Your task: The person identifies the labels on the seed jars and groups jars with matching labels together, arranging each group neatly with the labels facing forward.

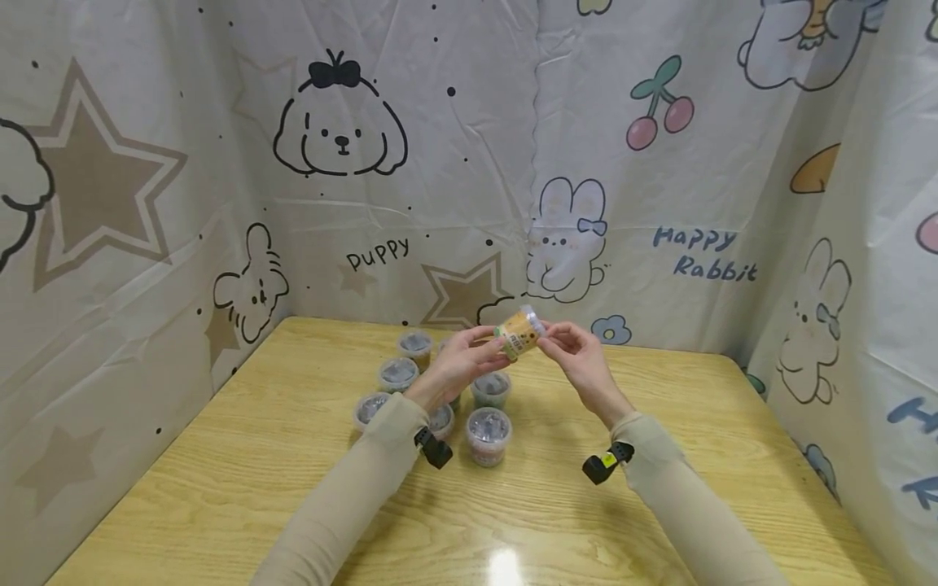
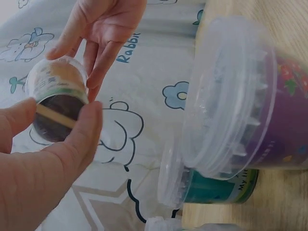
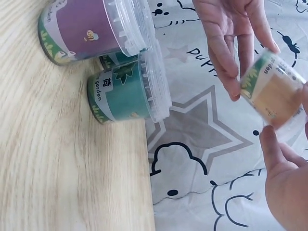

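Observation:
Both hands hold a small clear plastic cup (image 1: pixel 522 334) with an orange label, raised over the far part of the table and tilted. My left hand (image 1: pixel 465 358) grips its base end between thumb and fingers. At the lidded end, the thumb and fingers of my right hand (image 1: pixel 582 358) pinch the rim. The left wrist view shows the cup's dark bottom (image 2: pixel 57 113), crossed by a tan strip. Printed words and green leaves show on the label (image 3: pixel 272 89) in the right wrist view.
Several similar lidded cups stand on the wooden table (image 1: pixel 623 521) below and left of the hands, among them a near one (image 1: pixel 488 437), a purple one (image 3: pixel 82 29) and a green one (image 3: pixel 122 91). A printed cloth (image 1: pixel 469 163) hangs behind and at both sides.

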Action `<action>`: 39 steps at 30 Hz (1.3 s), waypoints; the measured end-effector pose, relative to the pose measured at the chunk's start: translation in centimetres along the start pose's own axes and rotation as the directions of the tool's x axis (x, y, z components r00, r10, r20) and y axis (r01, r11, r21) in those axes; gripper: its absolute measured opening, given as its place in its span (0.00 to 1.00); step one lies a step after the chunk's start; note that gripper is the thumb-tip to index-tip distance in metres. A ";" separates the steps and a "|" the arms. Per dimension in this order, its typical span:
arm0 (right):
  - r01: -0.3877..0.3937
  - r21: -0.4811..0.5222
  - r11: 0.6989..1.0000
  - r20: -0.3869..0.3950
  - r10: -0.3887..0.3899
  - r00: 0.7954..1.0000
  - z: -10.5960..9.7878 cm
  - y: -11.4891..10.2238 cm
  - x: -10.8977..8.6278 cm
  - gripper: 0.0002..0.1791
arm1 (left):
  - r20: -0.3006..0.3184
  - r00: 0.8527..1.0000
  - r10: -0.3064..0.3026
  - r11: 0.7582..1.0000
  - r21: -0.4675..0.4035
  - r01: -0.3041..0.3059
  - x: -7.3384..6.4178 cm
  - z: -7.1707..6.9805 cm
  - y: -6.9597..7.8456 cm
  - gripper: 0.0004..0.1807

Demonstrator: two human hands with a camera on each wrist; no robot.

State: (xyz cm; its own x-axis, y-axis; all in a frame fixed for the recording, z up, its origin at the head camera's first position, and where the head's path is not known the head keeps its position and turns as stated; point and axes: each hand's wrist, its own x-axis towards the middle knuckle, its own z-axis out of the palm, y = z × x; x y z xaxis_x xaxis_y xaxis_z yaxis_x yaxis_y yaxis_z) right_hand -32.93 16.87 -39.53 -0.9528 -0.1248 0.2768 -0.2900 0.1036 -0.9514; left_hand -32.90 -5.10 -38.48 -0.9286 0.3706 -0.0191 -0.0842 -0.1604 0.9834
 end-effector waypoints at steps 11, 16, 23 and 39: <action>-0.006 -0.009 1.000 -0.110 0.005 0.994 0.7 0.1 1.3 0.17 | -0.074 0.961 0.266 0.773 0.611 -0.167 0.7 0.0 1.0 0.20; -0.019 -0.073 0.997 -0.098 0.012 0.995 1.0 0.3 1.8 0.19 | -0.038 0.916 0.400 0.612 0.755 -0.236 1.1 -0.3 1.6 0.23; 0.049 -0.192 0.980 -0.024 -0.055 0.998 1.4 0.7 2.6 0.18 | 0.074 0.919 0.388 0.562 0.771 -0.300 2.3 -0.9 2.2 0.22; 0.131 -0.446 0.885 0.098 -0.098 0.990 2.0 2.6 4.6 0.10 | 0.126 0.968 0.218 0.373 0.906 -0.202 4.6 -1.8 2.4 0.05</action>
State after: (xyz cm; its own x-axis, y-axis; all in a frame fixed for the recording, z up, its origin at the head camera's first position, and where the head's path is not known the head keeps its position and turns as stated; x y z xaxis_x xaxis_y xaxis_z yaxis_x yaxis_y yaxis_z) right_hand -37.85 14.62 -41.03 -0.9065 -0.2305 0.3537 -0.4221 0.5152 -0.7459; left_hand -38.02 -5.40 -36.57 -0.8716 0.4388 0.2186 0.4832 0.6937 0.5341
